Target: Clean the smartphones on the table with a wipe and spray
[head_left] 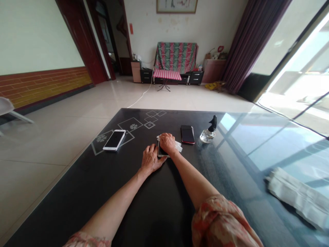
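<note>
A smartphone (pixel 161 152) with a dark screen and a pale edge lies flat on the black table, partly hidden under my hands. My left hand (pixel 151 160) grips its lower left corner, the fingers along the side and the thumb at the near edge. Over the screen, my right hand (pixel 167 142) is closed on a white tissue (pixel 178 146) and presses it against the glass. Part of the tissue sticks out to the right of the hand; the fingertips are hidden.
A white smartphone (pixel 114 140) lies to the left, and a dark phone with a red edge (pixel 187 134) to the right. Beyond that stands a clear spray bottle (pixel 208 135) with a black trigger head. A folded pale cloth (pixel 298 195) is near the right side of the table (pixel 84 192).
</note>
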Motion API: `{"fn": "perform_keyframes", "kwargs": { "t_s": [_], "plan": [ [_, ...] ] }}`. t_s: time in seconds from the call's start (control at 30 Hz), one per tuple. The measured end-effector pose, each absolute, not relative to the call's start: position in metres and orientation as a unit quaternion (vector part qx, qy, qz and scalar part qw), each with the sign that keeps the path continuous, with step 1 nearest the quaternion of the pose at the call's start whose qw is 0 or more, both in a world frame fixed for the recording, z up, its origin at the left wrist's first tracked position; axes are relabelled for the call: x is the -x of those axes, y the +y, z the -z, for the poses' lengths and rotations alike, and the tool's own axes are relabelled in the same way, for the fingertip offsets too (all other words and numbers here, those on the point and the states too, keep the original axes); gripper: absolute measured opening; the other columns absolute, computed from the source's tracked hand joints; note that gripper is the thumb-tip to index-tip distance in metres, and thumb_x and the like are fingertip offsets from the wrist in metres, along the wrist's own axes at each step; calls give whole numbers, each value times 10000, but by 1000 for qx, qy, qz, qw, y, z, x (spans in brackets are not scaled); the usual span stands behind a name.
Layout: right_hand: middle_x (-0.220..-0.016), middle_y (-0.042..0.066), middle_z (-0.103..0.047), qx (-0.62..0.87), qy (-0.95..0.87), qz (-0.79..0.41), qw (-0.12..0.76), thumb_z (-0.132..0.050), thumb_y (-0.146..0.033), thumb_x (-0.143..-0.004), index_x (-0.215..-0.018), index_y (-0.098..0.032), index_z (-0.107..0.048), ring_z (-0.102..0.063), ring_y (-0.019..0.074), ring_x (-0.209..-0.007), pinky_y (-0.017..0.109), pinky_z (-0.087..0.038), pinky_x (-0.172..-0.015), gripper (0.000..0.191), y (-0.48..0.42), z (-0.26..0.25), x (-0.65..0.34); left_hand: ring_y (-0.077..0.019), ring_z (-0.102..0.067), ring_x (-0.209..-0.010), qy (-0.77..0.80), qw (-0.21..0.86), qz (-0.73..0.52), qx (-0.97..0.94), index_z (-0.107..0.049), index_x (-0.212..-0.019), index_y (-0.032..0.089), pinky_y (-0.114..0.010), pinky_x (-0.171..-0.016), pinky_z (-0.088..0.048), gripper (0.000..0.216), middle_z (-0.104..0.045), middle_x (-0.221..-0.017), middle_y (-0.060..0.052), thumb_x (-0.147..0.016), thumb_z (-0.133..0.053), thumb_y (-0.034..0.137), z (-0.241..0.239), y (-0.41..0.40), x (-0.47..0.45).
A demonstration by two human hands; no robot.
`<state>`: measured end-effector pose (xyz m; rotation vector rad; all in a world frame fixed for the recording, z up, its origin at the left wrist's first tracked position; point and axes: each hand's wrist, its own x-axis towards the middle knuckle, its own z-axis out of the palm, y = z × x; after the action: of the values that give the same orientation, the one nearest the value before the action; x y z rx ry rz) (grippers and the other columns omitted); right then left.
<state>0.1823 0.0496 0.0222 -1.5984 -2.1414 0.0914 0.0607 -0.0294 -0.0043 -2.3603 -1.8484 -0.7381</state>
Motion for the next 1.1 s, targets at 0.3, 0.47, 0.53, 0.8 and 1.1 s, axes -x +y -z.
{"fn": "perform_keyframes", "kwargs": {
  "t_s": [0.3,0.47,0.53,0.8,1.1],
  "plan": [
    [-1170,51,-652,569,-786,-40,238,-449,-244,-925,-1012,-249,-706,-511,234,-1060,338,-377,-885,272,15,-22,-183,-300,-499,-1072,-602,19,227,765,-610,-1081,220,-423,-873,-463,374,-563,-1157,-103,-826,-593,493,-4,-33,-63],
    [-1126,51,-660,555,-800,-45,224,-447,-247,-930,-974,-246,-706,-524,220,-1015,323,-375,-872,263,-6,-26,-189,-296,-489,-1090,-601,22,223,767,-610,-1089,224,-413,-884,-460,353,-548,-1197,-96,-813,-614,444,-1,-32,-62],
    [-1125,54,-662,555,-802,-48,216,-450,-244,-928,-964,-244,-710,-528,221,-1013,321,-377,-864,263,-5,-28,-190,-294,-492,-1088,-600,22,224,768,-610,-1096,228,-411,-882,-461,351,-548,-1195,-95,-814,-615,439,-1,-33,-62],
    [-1183,58,-655,574,-790,-54,208,-454,-245,-936,-1019,-243,-724,-522,241,-1064,334,-375,-882,283,40,-26,-180,-315,-487,-1121,-598,31,234,766,-600,-1140,204,-427,-903,-457,462,-555,-1217,-115,-827,-586,545,-2,-34,-63],
    [-1227,44,-641,594,-764,-51,246,-440,-246,-951,-1071,-249,-713,-507,239,-1085,331,-365,-884,297,61,-18,-180,-318,-462,-1161,-617,30,199,761,-565,-1221,173,-434,-945,-436,577,-532,-1282,-129,-845,-528,608,-4,-35,-66]
  ]
}}
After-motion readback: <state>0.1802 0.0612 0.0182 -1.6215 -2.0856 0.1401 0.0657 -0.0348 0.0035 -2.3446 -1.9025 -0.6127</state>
